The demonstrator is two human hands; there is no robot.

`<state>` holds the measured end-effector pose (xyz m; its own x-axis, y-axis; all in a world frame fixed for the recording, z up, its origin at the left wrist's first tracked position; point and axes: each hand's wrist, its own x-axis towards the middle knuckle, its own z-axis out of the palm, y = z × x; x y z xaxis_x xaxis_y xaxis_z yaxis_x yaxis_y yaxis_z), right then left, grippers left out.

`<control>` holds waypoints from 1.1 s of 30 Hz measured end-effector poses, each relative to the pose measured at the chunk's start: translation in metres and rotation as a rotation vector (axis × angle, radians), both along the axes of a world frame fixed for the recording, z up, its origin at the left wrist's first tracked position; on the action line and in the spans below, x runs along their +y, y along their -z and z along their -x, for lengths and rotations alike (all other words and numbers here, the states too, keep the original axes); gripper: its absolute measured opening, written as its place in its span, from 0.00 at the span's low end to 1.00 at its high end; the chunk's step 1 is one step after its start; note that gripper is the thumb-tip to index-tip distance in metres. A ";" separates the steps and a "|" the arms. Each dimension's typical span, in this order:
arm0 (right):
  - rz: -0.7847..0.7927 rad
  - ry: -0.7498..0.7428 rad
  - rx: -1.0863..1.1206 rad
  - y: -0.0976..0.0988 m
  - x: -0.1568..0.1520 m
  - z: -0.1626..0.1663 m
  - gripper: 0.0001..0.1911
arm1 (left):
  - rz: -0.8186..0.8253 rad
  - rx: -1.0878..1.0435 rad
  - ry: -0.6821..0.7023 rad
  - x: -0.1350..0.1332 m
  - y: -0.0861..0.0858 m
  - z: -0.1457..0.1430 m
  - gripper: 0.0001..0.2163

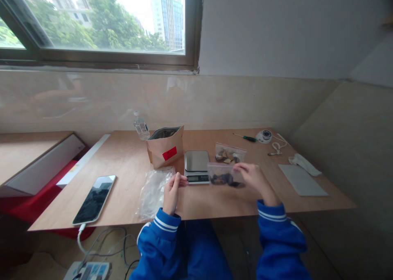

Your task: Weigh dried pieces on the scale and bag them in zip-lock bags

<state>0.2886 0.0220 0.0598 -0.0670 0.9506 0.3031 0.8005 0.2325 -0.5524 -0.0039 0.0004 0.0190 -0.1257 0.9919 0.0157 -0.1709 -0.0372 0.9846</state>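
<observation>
In my right hand (250, 175) the top corner of a clear zip bag (225, 177) is pinched. Dark dried pieces lie inside that bag, which hangs just right of and partly over the kitchen scale (196, 161). My left hand (173, 190) holds nothing, its fingers stretched toward the scale's front left corner; whether they touch it I cannot tell. The scale's steel plate is bare. Under my left hand and beside it lie clear plastic bags (152, 194). Behind them stands an open brown paper pouch (166, 149) with a red label and dark contents.
Another zip bag (230, 154) with brownish pieces lies behind the held one. A phone (95, 200) on a cable is at left, a water bottle (141, 126) at the back. At right are a screwdriver (249, 138), a white dome camera (264, 136), a grey sheet (302, 179) and white cloth (303, 164).
</observation>
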 end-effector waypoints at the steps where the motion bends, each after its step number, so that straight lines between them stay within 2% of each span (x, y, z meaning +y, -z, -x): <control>1: 0.022 0.038 -0.045 -0.002 0.011 -0.012 0.13 | 0.003 0.007 -0.008 0.000 0.000 0.003 0.20; 4: 0.076 0.197 -0.289 0.002 0.039 -0.032 0.13 | -0.014 0.047 -0.054 0.002 -0.002 0.013 0.20; 6: -0.003 0.344 -0.402 0.015 0.046 -0.029 0.19 | -0.045 0.116 -0.103 0.004 -0.007 0.018 0.20; 8: -0.094 0.414 -0.420 0.037 0.043 -0.017 0.24 | -0.084 0.213 -0.187 0.007 -0.014 0.024 0.19; 10: -0.100 0.410 -0.391 0.062 0.036 -0.004 0.26 | -0.149 0.299 -0.346 0.014 -0.024 0.031 0.17; 12: -0.029 0.394 -0.365 0.087 0.031 0.006 0.27 | -0.241 0.357 -0.546 0.024 -0.037 0.039 0.16; 14: 0.043 0.362 -0.342 0.105 0.029 0.008 0.28 | -0.323 0.411 -0.687 0.039 -0.052 0.047 0.19; 18: 0.100 0.289 -0.282 0.116 0.039 -0.009 0.29 | -0.422 0.549 -0.831 0.079 -0.081 0.065 0.20; 21: 0.164 0.233 -0.252 0.111 0.049 -0.026 0.28 | -0.423 0.630 -0.849 0.103 -0.094 0.076 0.20; 24: 0.185 0.267 -0.241 0.099 0.055 -0.029 0.28 | -0.328 0.713 -0.750 0.113 -0.097 0.080 0.20; 27: -0.006 0.300 -0.121 0.070 0.052 -0.001 0.25 | -0.270 0.703 -0.633 0.106 -0.097 0.079 0.19; 28: -0.102 0.245 -0.044 0.056 0.048 0.017 0.23 | -0.257 0.692 -0.577 0.100 -0.098 0.079 0.17; 30: -0.277 0.039 0.106 0.021 0.038 0.061 0.19 | -0.213 0.697 -0.432 0.086 -0.100 0.078 0.14; 33: -0.353 -0.331 0.195 -0.028 0.023 0.133 0.18 | -0.148 0.738 -0.268 0.063 -0.100 0.077 0.11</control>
